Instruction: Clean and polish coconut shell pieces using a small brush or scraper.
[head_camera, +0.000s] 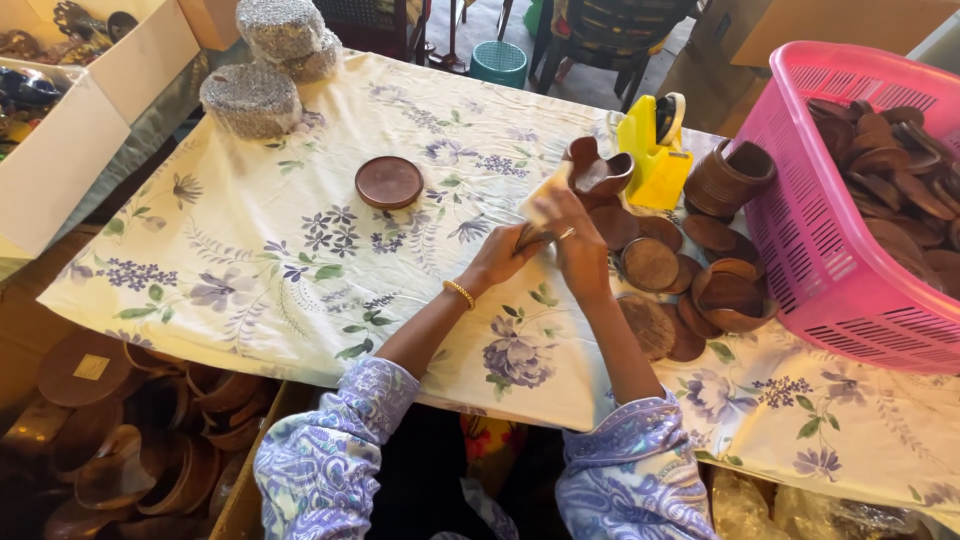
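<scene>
Floral cotton, cream with purple blooms and green leaves, covers the whole table (250, 260) and gives the dark wooden pieces a soft, pale ground to lie on. At the right edge a pink plastic basket (800, 230) with slatted walls holds a deep heap of round wooden discs, close enough for the person's right arm to reach. To the left stand white cardboard boxes (70, 140), and at the top of the cloth are three foil-wrapped round bundles (265, 70), set well apart from the working spot. A yellow tape dispenser (652, 150) stands upright just behind the hands, and beside it a stack of wooden rings (725, 178) leans against the basket. Loose wooden discs and shallow bowls (690, 285) lie overlapping between the hands and the basket, spread rather than piled, so each is easy to pick out. A single wooden coaster (389, 182) rests alone on the cloth to the left, apart from the rest. The left hand (500, 258) is closed on the lower end of a small wooden piece with a pale wrap (545, 200), and the right hand (578, 235), wearing a ring, grips it from above, both hands pressed together near the middle of the table; how the fingers lie underneath cannot be told.
</scene>
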